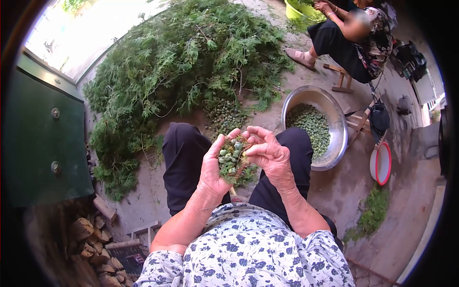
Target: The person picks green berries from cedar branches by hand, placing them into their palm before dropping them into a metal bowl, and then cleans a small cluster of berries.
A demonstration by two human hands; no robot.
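Note:
My left hand point(211, 165) is cupped in front of my knees around a handful of green cones point(231, 158) mixed with bits of leafy sprig. My right hand point(272, 157) bends over the same handful from the other side, thumb and fingers pinched together at its edge; what lies between those fingertips is too small to make out. Beyond my hands, more loose cones point(224, 116) lie on the ground at the foot of a big heap of cut evergreen branches point(186, 62). A metal basin point(338, 143) beside my right knee holds many picked green cones point(308, 125).
Another person point(354, 38) sits at the upper right by a yellow-green tub point(299, 12). A red-rimmed white basin point(382, 163) leans on its side at the right, near scattered sprigs point(375, 210). Split firewood point(91, 239) lies lower left, below a dark green door point(43, 138).

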